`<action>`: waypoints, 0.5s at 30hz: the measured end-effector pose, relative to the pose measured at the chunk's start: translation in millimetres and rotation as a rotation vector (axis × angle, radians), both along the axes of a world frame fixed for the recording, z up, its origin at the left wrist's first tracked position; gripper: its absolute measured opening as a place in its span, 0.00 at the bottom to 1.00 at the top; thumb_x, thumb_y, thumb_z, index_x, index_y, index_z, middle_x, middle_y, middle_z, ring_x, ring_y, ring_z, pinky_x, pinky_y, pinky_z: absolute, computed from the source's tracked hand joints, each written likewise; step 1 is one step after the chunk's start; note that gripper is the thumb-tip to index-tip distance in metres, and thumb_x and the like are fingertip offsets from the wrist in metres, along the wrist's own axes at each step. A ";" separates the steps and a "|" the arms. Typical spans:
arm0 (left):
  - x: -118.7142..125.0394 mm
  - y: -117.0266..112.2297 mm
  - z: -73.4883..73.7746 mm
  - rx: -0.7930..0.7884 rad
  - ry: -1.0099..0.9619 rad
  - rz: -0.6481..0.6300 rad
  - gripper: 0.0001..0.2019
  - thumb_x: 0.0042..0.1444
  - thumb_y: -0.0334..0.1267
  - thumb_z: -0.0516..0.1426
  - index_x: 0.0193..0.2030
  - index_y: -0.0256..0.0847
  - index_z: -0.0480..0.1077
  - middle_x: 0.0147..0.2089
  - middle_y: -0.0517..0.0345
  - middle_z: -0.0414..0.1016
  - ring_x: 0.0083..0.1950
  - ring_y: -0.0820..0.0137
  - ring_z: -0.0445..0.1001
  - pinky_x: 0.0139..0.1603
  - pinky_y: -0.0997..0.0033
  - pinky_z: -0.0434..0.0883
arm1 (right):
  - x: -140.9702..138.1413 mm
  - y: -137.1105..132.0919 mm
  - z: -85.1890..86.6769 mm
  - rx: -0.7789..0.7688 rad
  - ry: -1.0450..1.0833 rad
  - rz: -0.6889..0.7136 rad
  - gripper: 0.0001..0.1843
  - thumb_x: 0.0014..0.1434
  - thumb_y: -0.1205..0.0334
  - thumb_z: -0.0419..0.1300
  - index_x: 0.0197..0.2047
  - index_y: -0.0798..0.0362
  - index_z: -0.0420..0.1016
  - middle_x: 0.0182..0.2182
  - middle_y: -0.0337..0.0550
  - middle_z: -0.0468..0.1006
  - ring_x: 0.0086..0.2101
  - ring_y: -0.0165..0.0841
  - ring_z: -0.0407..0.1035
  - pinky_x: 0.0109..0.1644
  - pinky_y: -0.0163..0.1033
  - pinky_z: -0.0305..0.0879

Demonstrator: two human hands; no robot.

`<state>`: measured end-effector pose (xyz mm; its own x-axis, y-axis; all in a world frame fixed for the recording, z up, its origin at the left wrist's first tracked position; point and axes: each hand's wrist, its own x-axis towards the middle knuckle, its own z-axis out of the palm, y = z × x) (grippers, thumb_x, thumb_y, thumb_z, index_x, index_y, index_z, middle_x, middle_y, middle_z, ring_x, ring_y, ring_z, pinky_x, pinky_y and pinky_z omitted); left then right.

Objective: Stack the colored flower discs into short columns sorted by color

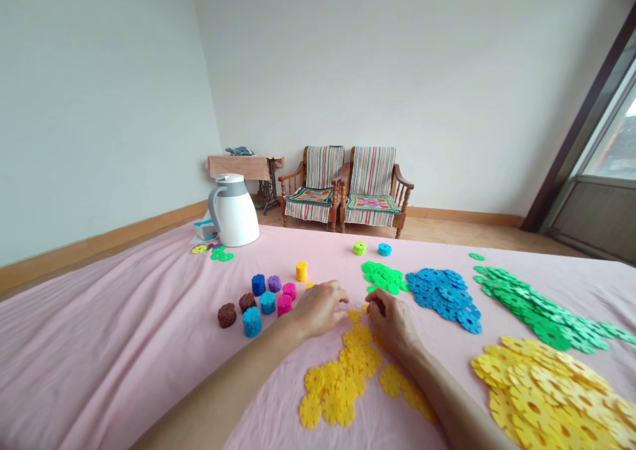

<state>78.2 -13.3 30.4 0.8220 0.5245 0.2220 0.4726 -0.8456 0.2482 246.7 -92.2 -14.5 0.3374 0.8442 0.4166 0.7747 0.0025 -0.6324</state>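
My left hand (322,309) hovers over the cloth with its thumb and fingers apart, holding nothing I can see. A yellow stack (311,285) peeks out behind it, mostly hidden. The fingers of my right hand (395,322) are curled together at a small yellow flower-shaped disc (366,308), partly covered by the fingertips. Between the hands lies another yellow disc (354,315). Closer to me spreads a pile of yellow discs (338,384), with more yellow discs (397,380) beside my right forearm.
Short stacks stand left of my hands: brown (227,315), light blue (252,322), pink (285,304) and yellow (301,272). Piles of blue discs (440,292), green discs (536,307) and yellow discs (541,390) lie to the right. A white jug (236,218) stands at the back left.
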 end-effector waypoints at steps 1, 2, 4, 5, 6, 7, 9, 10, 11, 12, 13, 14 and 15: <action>3.3 -2.6 -1.9 0.001 0.034 0.002 0.11 0.50 0.37 0.58 0.41 0.43 0.73 0.41 0.54 0.73 0.41 0.64 0.73 0.40 0.70 0.68 | 0.5 0.4 -0.6 0.001 -0.001 0.001 0.11 0.51 0.68 0.48 0.31 0.51 0.72 0.28 0.40 0.77 0.31 0.33 0.70 0.34 0.35 0.61; 6.2 -4.2 -3.0 0.003 0.065 0.002 0.11 0.50 0.38 0.58 0.41 0.44 0.73 0.41 0.54 0.73 0.40 0.63 0.73 0.39 0.70 0.68 | 0.8 0.8 -1.1 0.002 -0.003 0.001 0.11 0.51 0.68 0.48 0.31 0.51 0.72 0.28 0.40 0.77 0.31 0.33 0.70 0.35 0.35 0.61; 10.6 -5.0 -3.0 0.009 0.114 -0.009 0.11 0.49 0.39 0.58 0.40 0.43 0.73 0.40 0.53 0.72 0.40 0.62 0.73 0.37 0.70 0.68 | 1.2 1.4 -1.8 0.000 -0.004 0.002 0.11 0.51 0.68 0.49 0.31 0.51 0.72 0.28 0.40 0.77 0.32 0.33 0.70 0.35 0.35 0.61; 12.5 -4.6 -2.1 0.012 0.131 -0.023 0.10 0.49 0.39 0.58 0.40 0.43 0.73 0.40 0.53 0.72 0.40 0.62 0.73 0.36 0.70 0.68 | 1.2 1.5 -2.0 0.001 -0.003 0.001 0.11 0.51 0.68 0.49 0.31 0.51 0.72 0.28 0.40 0.77 0.32 0.33 0.70 0.35 0.35 0.61; 14.3 -3.9 -0.7 0.014 0.143 -0.038 0.10 0.49 0.39 0.58 0.39 0.43 0.73 0.40 0.53 0.72 0.40 0.62 0.73 0.36 0.69 0.68 | 1.1 1.6 -2.1 0.003 -0.001 0.001 0.11 0.51 0.69 0.49 0.30 0.51 0.72 0.28 0.40 0.77 0.31 0.33 0.70 0.35 0.35 0.61; 16.1 -3.0 0.9 0.014 0.152 -0.053 0.10 0.49 0.39 0.58 0.39 0.43 0.73 0.41 0.53 0.72 0.41 0.62 0.73 0.37 0.69 0.68 | 0.8 1.6 -2.1 0.007 0.000 0.000 0.11 0.51 0.69 0.49 0.30 0.51 0.72 0.28 0.40 0.77 0.31 0.33 0.70 0.35 0.35 0.61; 19.8 -1.7 3.9 0.006 0.168 -0.070 0.09 0.47 0.39 0.58 0.37 0.43 0.73 0.41 0.54 0.72 0.40 0.61 0.73 0.36 0.69 0.68 | 0.2 1.2 -1.8 0.018 0.003 0.001 0.12 0.50 0.69 0.49 0.30 0.51 0.72 0.28 0.40 0.78 0.31 0.32 0.70 0.34 0.34 0.61; 21.8 -1.5 4.9 0.002 0.177 -0.070 0.09 0.47 0.39 0.58 0.36 0.43 0.73 0.40 0.54 0.72 0.40 0.61 0.73 0.35 0.69 0.68 | -0.1 1.0 -1.6 0.023 0.003 0.003 0.12 0.50 0.69 0.49 0.30 0.51 0.72 0.28 0.40 0.77 0.31 0.32 0.70 0.34 0.34 0.61; 23.8 -1.7 5.5 -0.001 0.185 -0.065 0.09 0.46 0.38 0.58 0.36 0.43 0.72 0.40 0.54 0.72 0.39 0.61 0.73 0.34 0.69 0.67 | -0.4 0.7 -1.4 0.026 0.002 0.006 0.12 0.50 0.70 0.49 0.30 0.51 0.72 0.27 0.40 0.77 0.31 0.32 0.70 0.34 0.34 0.61; 25.6 -2.2 5.6 -0.002 0.192 -0.060 0.09 0.45 0.38 0.58 0.35 0.43 0.72 0.39 0.54 0.72 0.38 0.62 0.73 0.33 0.70 0.67 | -0.6 0.5 -1.2 0.027 0.000 0.010 0.12 0.50 0.70 0.48 0.30 0.51 0.72 0.27 0.40 0.77 0.31 0.32 0.70 0.34 0.34 0.61; 27.2 -3.1 5.3 0.000 0.195 -0.055 0.09 0.44 0.38 0.58 0.35 0.42 0.72 0.39 0.54 0.72 0.37 0.62 0.73 0.31 0.70 0.67 | -0.7 0.4 -1.1 0.026 -0.002 0.013 0.12 0.51 0.70 0.48 0.30 0.51 0.72 0.27 0.40 0.77 0.31 0.33 0.70 0.34 0.34 0.61; 28.4 -4.0 4.8 0.006 0.194 -0.051 0.10 0.43 0.38 0.58 0.35 0.42 0.72 0.38 0.54 0.73 0.37 0.62 0.73 0.31 0.70 0.67 | -0.7 0.3 -1.1 0.024 -0.003 0.014 0.12 0.51 0.70 0.48 0.30 0.51 0.72 0.27 0.40 0.77 0.31 0.33 0.70 0.35 0.35 0.61; 29.0 -4.8 4.3 0.012 0.190 -0.049 0.10 0.43 0.38 0.58 0.35 0.42 0.72 0.38 0.54 0.73 0.36 0.62 0.73 0.31 0.70 0.67 | -0.6 0.3 -1.1 0.021 -0.002 0.017 0.12 0.51 0.70 0.48 0.31 0.51 0.72 0.28 0.40 0.77 0.31 0.33 0.70 0.35 0.35 0.61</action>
<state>107.3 -18.1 34.8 0.8742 0.4810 0.0663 0.4680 -0.8712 0.1483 246.1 -91.9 -15.7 0.3224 0.8406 0.4352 0.7755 0.0291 -0.6307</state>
